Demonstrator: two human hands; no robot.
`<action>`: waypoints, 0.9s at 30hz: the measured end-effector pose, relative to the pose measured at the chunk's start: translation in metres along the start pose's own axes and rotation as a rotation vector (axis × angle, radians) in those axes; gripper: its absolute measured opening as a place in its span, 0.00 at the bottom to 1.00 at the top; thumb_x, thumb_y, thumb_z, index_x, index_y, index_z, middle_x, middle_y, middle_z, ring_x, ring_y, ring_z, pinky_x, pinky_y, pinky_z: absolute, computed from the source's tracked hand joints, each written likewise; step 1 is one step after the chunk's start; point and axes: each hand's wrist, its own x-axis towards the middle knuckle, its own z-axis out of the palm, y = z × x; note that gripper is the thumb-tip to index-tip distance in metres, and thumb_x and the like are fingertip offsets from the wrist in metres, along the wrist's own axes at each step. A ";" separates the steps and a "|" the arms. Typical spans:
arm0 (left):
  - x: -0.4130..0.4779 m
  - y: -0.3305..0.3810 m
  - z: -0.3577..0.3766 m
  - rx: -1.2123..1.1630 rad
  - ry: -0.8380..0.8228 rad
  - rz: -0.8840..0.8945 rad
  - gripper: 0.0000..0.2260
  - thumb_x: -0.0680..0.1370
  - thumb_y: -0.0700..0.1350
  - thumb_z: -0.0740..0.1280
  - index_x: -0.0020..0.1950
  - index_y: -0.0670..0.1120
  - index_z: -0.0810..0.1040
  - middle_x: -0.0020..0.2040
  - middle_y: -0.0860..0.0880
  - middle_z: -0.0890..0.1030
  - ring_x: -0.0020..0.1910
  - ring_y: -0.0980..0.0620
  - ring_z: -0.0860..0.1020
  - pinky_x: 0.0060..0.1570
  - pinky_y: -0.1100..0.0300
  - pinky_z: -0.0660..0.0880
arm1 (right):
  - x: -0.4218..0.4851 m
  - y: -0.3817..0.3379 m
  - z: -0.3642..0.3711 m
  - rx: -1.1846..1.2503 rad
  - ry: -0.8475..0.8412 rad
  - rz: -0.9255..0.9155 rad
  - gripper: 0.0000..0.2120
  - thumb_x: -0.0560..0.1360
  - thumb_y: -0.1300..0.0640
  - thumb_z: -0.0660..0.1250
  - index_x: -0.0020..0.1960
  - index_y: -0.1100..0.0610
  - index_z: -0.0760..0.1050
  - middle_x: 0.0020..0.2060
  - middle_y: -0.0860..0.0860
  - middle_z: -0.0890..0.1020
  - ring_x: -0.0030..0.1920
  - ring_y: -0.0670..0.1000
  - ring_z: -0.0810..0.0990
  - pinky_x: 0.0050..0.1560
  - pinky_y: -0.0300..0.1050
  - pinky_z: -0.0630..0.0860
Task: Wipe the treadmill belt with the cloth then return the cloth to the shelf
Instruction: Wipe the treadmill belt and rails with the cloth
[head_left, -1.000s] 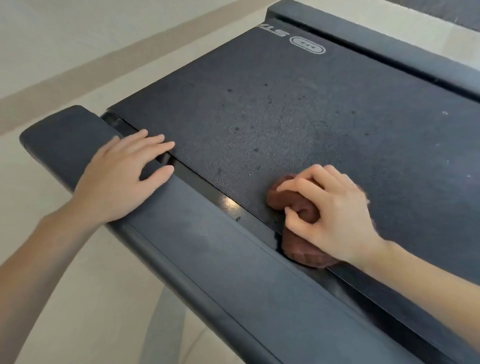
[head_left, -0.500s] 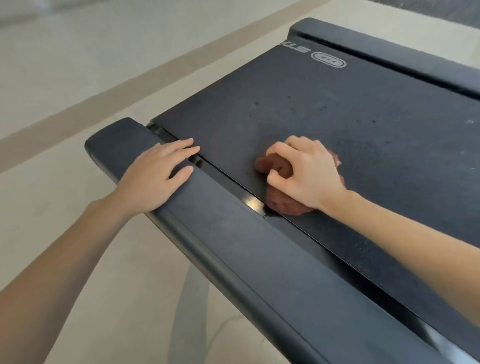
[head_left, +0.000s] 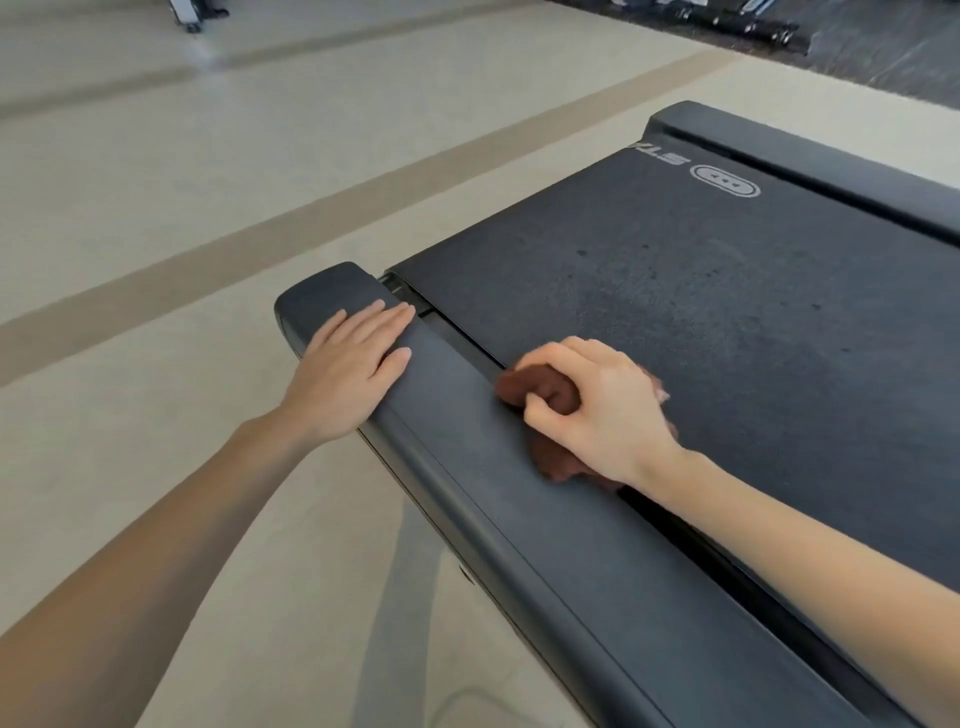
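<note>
Beige floor (head_left: 156, 156) lies beside the treadmill belt (head_left: 727, 312). Curled tight round a bunched brown cloth (head_left: 550, 395), the right grip (head_left: 597, 410) presses it where the belt edge meets the near side rail (head_left: 519, 519). On that rail's end the left grip (head_left: 348, 374) lies flat, fingers straight.

Treadmill belt (head_left: 727, 338) carries a brown cloth (head_left: 545, 389) against the side rail (head_left: 519, 519)
</note>
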 end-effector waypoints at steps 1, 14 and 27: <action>0.000 0.000 -0.001 -0.002 -0.007 0.012 0.21 0.82 0.49 0.51 0.75 0.50 0.58 0.75 0.54 0.60 0.75 0.56 0.53 0.73 0.58 0.45 | 0.007 -0.010 0.004 0.057 -0.019 0.008 0.10 0.70 0.52 0.67 0.50 0.49 0.79 0.44 0.47 0.80 0.50 0.51 0.77 0.53 0.52 0.72; -0.014 -0.036 -0.011 -0.605 0.001 -0.097 0.18 0.82 0.52 0.50 0.71 0.54 0.68 0.69 0.68 0.63 0.75 0.58 0.51 0.70 0.66 0.43 | -0.024 -0.049 0.012 0.092 -0.161 -0.388 0.12 0.67 0.50 0.64 0.49 0.47 0.80 0.42 0.45 0.77 0.41 0.47 0.74 0.41 0.44 0.72; -0.016 -0.021 -0.011 -0.242 -0.024 0.025 0.19 0.82 0.49 0.51 0.73 0.49 0.64 0.74 0.56 0.61 0.74 0.60 0.53 0.72 0.60 0.41 | -0.054 -0.049 -0.005 -0.063 -0.154 -0.312 0.13 0.65 0.49 0.65 0.49 0.46 0.78 0.43 0.47 0.76 0.42 0.50 0.74 0.42 0.47 0.70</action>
